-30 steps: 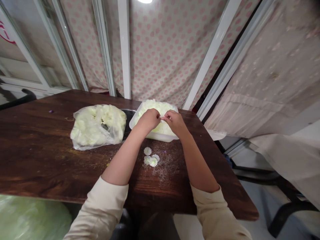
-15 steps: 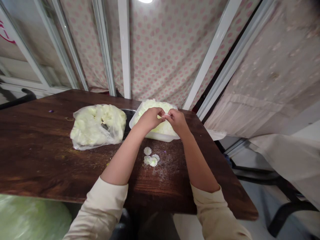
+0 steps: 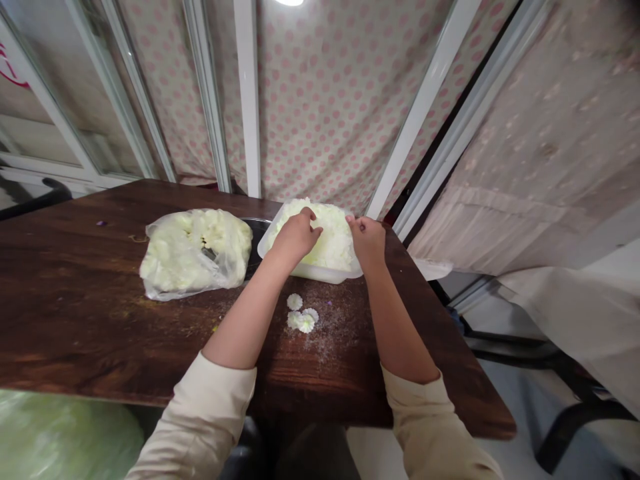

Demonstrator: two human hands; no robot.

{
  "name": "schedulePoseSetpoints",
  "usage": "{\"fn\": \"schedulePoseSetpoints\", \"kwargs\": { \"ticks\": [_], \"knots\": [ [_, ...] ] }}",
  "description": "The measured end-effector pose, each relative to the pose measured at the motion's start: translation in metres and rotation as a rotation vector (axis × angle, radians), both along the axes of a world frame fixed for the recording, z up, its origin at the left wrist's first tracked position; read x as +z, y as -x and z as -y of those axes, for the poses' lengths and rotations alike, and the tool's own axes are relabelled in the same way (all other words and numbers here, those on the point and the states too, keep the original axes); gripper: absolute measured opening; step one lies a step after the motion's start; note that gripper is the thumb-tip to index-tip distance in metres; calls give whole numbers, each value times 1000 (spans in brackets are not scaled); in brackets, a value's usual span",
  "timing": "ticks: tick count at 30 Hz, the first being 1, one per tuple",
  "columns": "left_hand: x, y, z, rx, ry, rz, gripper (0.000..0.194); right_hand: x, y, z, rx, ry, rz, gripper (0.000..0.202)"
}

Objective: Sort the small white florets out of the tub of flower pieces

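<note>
A white plastic tub (image 3: 325, 273) on the table is heaped with pale yellow-white flower pieces (image 3: 333, 237). Over the left part of the heap is my left hand (image 3: 296, 235), its thumb and forefinger apart and nothing visible between them. At the tub's right edge, my right hand (image 3: 369, 239) is closed in a pinch; what it holds, if anything, is too small to make out. Several small white scalloped flowers (image 3: 303, 320) lie on the table between my forearms, in front of the tub.
Left of the tub sits a clear plastic bag (image 3: 195, 257) full of pale blossoms, with part of a dark tray (image 3: 260, 230) behind it. Fine white grains (image 3: 330, 337) are scattered over the wooden table (image 3: 100, 300). A large greenish bag (image 3: 65, 433) stands below the front left edge.
My hands were together over the tub with a small pale piece between the fingertips. They have since parted; my right hand moved right, and my left fingers spread.
</note>
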State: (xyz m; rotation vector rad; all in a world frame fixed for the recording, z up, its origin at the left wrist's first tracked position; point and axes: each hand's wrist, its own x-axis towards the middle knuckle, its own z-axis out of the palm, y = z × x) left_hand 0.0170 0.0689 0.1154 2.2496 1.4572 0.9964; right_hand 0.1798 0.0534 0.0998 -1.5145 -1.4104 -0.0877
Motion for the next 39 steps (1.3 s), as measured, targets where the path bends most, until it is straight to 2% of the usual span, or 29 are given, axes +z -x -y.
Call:
{"fn": "schedulePoseSetpoints", "kwargs": {
  "ticks": [3, 7, 11, 15, 17, 22, 24, 27, 31, 35, 39],
  "knots": [
    [-4, -1, 0, 50, 42, 22, 37, -1, -7, -2, -28, 55, -38, 37],
    [-6, -2, -2, 71, 86, 34, 31, -2, -8, -4, -3, 75, -57, 39],
    [-5, -5, -4, 106, 115, 136, 31, -3, -4, -6, 109, 37, -71, 41],
    [-5, -8, -5, 134, 18, 195, 34, -4, 0, -8, 189, 81, -124, 45],
    [-5, -7, -6, 98, 4, 205, 39, -6, 0, -9, 190, 102, -159, 48],
    [-10, -2, -12, -186, 2, 301, 41, -8, -3, -11, 194, 110, -209, 50],
    [-12, -2, -14, -247, 14, 342, 38, -8, -3, -11, 208, 116, -199, 50],
    [-13, -3, -16, -264, 61, 386, 36, -6, 2, -9, 318, 153, -113, 46],
    [-10, -4, -13, -234, 105, 430, 40, -5, 11, -5, 481, 189, 25, 31],
    [-5, -5, -11, -232, 164, 518, 31, -4, 13, -5, 407, 133, 56, 20],
    [-6, -5, -15, -207, 86, 513, 27, -2, 8, -5, 326, 73, 90, 17]
  ]
}}
